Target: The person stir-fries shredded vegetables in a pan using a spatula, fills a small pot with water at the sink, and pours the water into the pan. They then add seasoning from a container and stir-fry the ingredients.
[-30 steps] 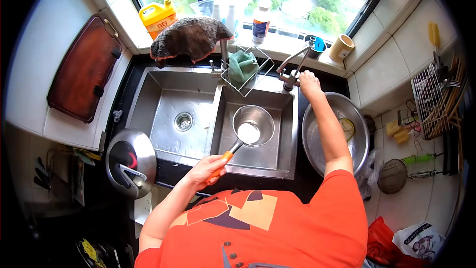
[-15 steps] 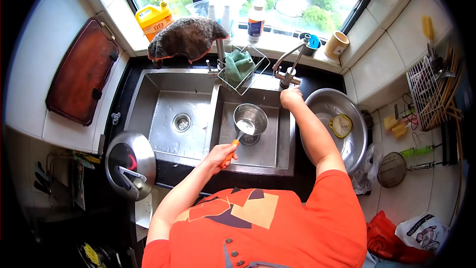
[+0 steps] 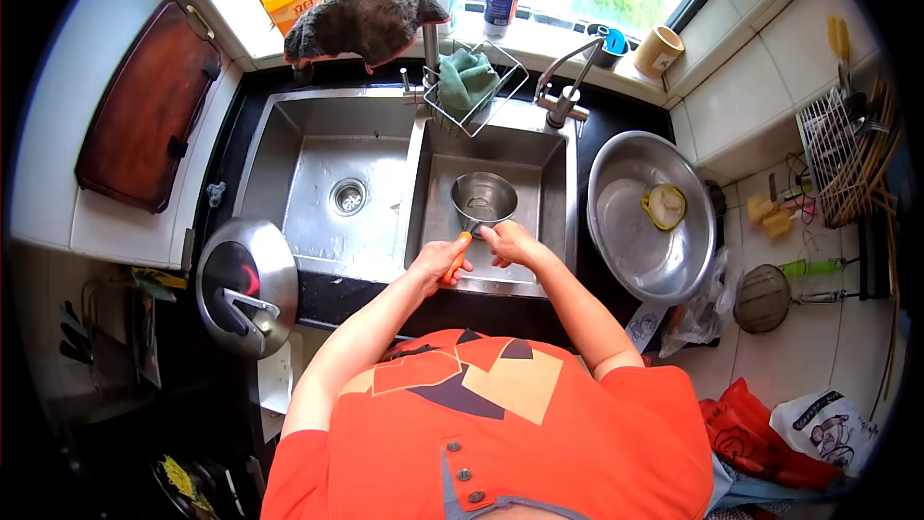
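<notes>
Over the right sink basin (image 3: pixel 549 183), I see a small metal saucepan (image 3: pixel 484 195) with an orange handle. My left hand (image 3: pixel 443 260) is wrapped around that handle. Close beside it, my right hand (image 3: pixel 510 244) has its fingers curled at the saucepan's near rim, where the handle joins; its fingertips are partly hidden. A little liquid seems to glint inside the pan. The metal tap (image 3: pixel 560 106) stands behind the right basin, with neither hand on it.
A wire rack with a green cloth (image 3: pixel 468 82) hangs at the sink's back edge. To the right is a large metal bowl (image 3: pixel 616 250) holding a yellow-rimmed item (image 3: pixel 664 206). A metal lid (image 3: pixel 274 260) stands left. Bottles line the windowsill.
My right hand has left the tap and come down to the saucepan beside my left hand. The left hand keeps hold of the handle. The camera view has shifted slightly.
</notes>
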Demonstrator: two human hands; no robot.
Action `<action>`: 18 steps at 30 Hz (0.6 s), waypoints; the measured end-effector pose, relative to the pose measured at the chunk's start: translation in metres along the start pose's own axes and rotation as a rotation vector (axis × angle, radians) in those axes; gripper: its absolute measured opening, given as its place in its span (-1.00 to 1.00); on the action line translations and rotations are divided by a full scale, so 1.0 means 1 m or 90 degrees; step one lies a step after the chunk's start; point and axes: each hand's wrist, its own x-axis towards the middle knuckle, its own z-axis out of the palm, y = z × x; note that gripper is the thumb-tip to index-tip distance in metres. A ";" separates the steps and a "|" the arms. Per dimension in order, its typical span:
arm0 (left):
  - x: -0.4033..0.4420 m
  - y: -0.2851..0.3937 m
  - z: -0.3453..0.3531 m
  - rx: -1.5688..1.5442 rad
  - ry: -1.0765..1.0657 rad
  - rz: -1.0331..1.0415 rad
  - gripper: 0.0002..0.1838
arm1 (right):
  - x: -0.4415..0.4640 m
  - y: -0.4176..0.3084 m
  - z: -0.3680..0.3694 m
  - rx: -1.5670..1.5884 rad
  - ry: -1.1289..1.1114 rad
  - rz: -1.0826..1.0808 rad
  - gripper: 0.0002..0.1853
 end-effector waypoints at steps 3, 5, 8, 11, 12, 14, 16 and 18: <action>0.004 -0.009 -0.001 0.024 -0.029 0.030 -0.55 | 0.003 0.013 0.033 0.455 0.011 0.055 -0.45; 0.005 -0.012 0.000 0.030 -0.040 0.026 -0.56 | 0.007 0.020 0.040 0.528 -0.065 0.039 -0.53; 0.020 -0.025 -0.007 0.168 -0.038 0.073 -0.59 | 0.010 0.016 0.056 0.509 -0.003 0.062 -0.72; 0.010 -0.022 -0.010 0.585 0.099 0.315 -0.59 | 0.023 0.024 0.068 0.499 0.067 0.081 -0.75; 0.004 -0.017 -0.007 0.554 0.095 0.293 -0.61 | 0.024 0.022 0.067 0.537 0.077 0.087 -0.74; -0.007 -0.014 0.000 0.621 0.116 0.322 -0.62 | 0.024 0.017 0.070 0.528 0.125 0.093 -0.70; -0.029 -0.009 0.007 0.709 0.129 0.346 -0.60 | 0.028 0.016 0.075 0.500 0.189 0.095 -0.58; -0.036 -0.025 0.006 0.710 0.183 0.401 -0.59 | 0.027 0.018 0.080 0.452 0.189 0.098 -0.56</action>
